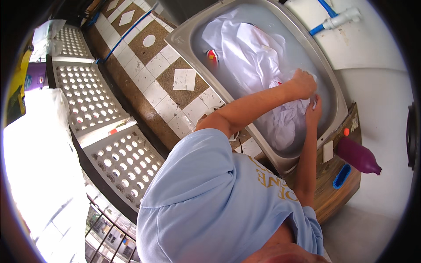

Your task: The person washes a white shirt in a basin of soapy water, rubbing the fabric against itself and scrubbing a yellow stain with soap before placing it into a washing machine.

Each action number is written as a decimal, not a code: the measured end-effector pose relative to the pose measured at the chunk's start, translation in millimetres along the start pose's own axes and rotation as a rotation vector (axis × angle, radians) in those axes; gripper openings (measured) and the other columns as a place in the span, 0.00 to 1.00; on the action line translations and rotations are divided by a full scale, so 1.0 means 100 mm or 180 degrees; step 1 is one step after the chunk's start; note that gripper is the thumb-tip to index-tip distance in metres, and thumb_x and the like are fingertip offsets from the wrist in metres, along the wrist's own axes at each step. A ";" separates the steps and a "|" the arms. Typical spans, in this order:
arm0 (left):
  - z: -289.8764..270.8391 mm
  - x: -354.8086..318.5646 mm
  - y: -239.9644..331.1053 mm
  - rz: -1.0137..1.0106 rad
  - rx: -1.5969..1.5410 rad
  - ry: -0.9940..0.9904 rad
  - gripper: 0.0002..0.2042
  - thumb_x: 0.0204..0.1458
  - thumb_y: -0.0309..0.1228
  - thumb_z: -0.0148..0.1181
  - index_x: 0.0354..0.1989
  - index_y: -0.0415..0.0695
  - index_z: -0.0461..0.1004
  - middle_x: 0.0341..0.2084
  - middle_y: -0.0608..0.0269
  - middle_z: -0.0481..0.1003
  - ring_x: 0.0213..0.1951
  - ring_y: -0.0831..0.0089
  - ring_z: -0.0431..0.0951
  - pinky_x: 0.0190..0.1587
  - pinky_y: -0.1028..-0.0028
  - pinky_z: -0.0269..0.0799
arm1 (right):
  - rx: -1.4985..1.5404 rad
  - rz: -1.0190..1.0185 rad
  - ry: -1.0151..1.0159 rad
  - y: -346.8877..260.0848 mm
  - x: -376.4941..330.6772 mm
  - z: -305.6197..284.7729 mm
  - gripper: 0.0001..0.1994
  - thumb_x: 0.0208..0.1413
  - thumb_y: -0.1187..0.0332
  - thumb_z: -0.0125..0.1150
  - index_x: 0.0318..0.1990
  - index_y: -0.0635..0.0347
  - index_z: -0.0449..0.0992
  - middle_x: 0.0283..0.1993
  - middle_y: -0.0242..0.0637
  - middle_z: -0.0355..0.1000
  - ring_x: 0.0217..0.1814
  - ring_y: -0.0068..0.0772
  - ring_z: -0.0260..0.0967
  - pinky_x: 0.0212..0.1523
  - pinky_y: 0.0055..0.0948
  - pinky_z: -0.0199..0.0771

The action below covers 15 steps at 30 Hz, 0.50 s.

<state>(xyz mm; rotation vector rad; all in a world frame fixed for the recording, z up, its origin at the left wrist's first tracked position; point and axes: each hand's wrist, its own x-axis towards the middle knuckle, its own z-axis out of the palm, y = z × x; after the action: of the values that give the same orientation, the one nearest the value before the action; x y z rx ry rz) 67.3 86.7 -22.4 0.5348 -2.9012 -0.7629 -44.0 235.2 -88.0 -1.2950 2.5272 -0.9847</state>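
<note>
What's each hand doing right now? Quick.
Left hand: closed, holding the white cloth.
Right hand: at the same cloth, fingers partly hidden; can't tell whether it's gripping.

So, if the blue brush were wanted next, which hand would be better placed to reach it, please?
Probably the right hand: it is nearer the wooden surface where the blue brush lies, and its arm is on that side. The left hand is farther off, over the white cloth in the tub.
</note>
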 end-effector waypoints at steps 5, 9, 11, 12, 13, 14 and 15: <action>-0.71 -0.27 0.40 0.0759 -0.0572 0.0082 0.11 0.46 0.38 0.58 0.28 0.44 0.80 0.27 0.55 0.78 0.36 0.63 0.80 0.37 0.66 0.72 | -0.0549 0.0317 -0.0379 0.39 -0.12 0.14 0.17 0.57 0.74 0.45 0.53 0.70 0.65 0.53 0.57 0.66 0.57 0.54 0.63 0.56 0.38 0.60; -0.70 -0.33 0.13 0.1452 -0.3058 -0.0363 0.10 0.46 0.38 0.59 0.28 0.47 0.80 0.27 0.57 0.79 0.35 0.63 0.80 0.35 0.65 0.72 | -0.0775 -0.0043 -0.0377 0.29 -0.20 0.11 0.22 0.53 0.79 0.44 0.57 0.71 0.62 0.55 0.59 0.64 0.60 0.55 0.60 0.61 0.38 0.57; -0.28 -0.20 0.01 0.0587 -0.1187 0.0119 0.10 0.47 0.40 0.60 0.32 0.49 0.80 0.32 0.60 0.78 0.39 0.61 0.78 0.38 0.63 0.69 | -0.0746 -0.0126 -0.0253 0.35 -0.26 0.10 0.23 0.51 0.80 0.45 0.58 0.71 0.60 0.57 0.59 0.63 0.61 0.55 0.59 0.62 0.40 0.56; -0.05 -0.13 -0.06 0.0079 -0.0210 0.0323 0.11 0.48 0.41 0.60 0.34 0.50 0.80 0.34 0.62 0.78 0.42 0.60 0.77 0.40 0.61 0.68 | -0.0665 -0.0186 -0.0195 0.40 -0.24 0.15 0.24 0.50 0.80 0.45 0.58 0.72 0.60 0.57 0.58 0.62 0.61 0.55 0.59 0.62 0.40 0.55; 0.16 -0.14 -0.13 -0.0039 -0.0273 0.0940 0.12 0.47 0.42 0.61 0.34 0.50 0.80 0.36 0.63 0.77 0.44 0.59 0.75 0.42 0.60 0.66 | -0.0637 -0.0155 -0.0218 0.36 -0.25 0.15 0.25 0.49 0.81 0.44 0.58 0.72 0.60 0.57 0.58 0.63 0.61 0.55 0.59 0.62 0.40 0.55; 0.35 -0.15 -0.17 -0.0144 -0.0329 0.1553 0.13 0.46 0.44 0.62 0.35 0.51 0.80 0.37 0.63 0.77 0.46 0.58 0.74 0.44 0.59 0.64 | -0.0612 -0.0112 -0.0232 0.32 -0.27 0.15 0.25 0.48 0.81 0.44 0.58 0.72 0.60 0.57 0.58 0.63 0.61 0.55 0.59 0.62 0.41 0.55; 0.47 -0.16 -0.21 -0.0239 -0.0376 0.2155 0.14 0.45 0.45 0.62 0.36 0.52 0.80 0.39 0.63 0.76 0.48 0.57 0.72 0.46 0.58 0.61 | -0.0586 -0.0057 -0.0240 0.28 -0.28 0.15 0.25 0.48 0.82 0.43 0.58 0.72 0.60 0.56 0.58 0.63 0.61 0.55 0.59 0.62 0.41 0.55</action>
<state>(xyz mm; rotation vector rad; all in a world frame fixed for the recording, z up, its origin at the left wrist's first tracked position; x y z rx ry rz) 80.0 97.0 -73.5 0.7217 -2.2113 -0.6027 -39.5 260.8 -121.6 -1.3762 2.6035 -0.7054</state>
